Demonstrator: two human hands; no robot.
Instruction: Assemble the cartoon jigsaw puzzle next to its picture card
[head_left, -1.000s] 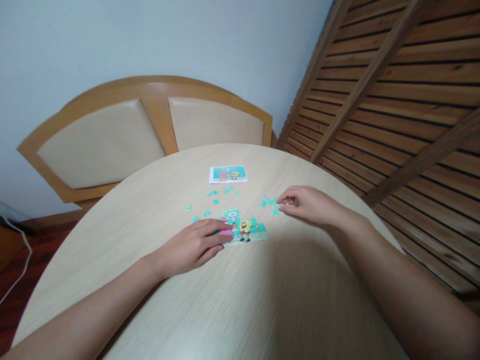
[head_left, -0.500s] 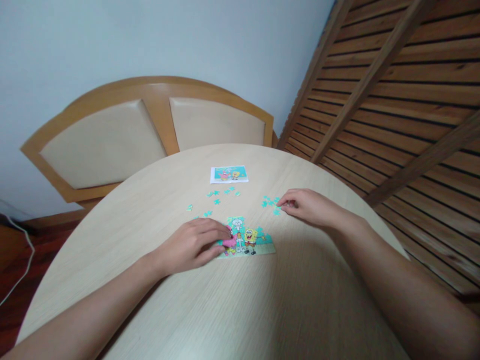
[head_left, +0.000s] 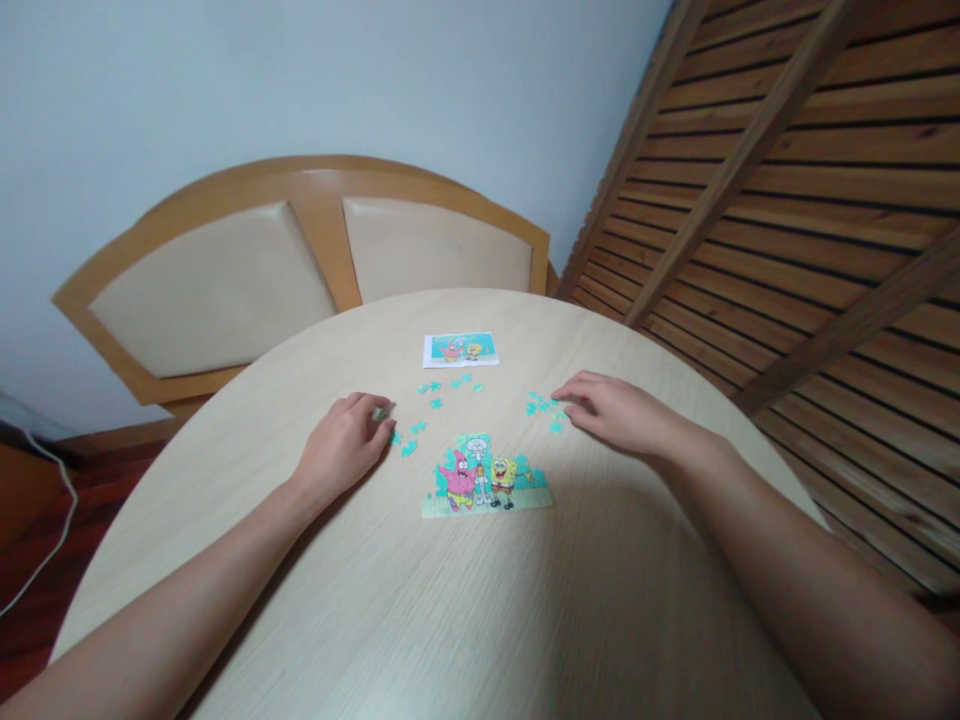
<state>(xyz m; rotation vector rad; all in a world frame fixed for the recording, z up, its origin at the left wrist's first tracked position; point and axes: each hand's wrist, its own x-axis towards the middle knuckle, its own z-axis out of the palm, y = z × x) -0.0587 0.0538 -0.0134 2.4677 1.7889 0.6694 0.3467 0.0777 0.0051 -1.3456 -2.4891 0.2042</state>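
Note:
A partly assembled jigsaw puzzle [head_left: 480,480] with cartoon figures lies on the table between my hands. My left hand [head_left: 337,440] is left of it, with thumb and index finger apart around a loose puzzle piece [head_left: 382,411] that is partly hidden; a firm grip on it does not show. At the right, my right hand [head_left: 604,408] rests with thumb and index finger parted, beside a cluster of turquoise pieces [head_left: 541,406]. Its fingertips are at the edge of that cluster, and no piece shows between them.
More loose pieces [head_left: 436,404] are spread beyond the puzzle, and several [head_left: 409,448] lie near my left thumb. A reference picture [head_left: 461,349] is farther back on the round table [head_left: 480,620]. A padded chair back [head_left: 330,235] and slatted wooden panels [head_left: 757,200] stand behind.
My left hand has moved left and away from the assembled puzzle to a loose piece, uncovering the pink figure. My right hand stays by its cluster, its fingers now wider apart.

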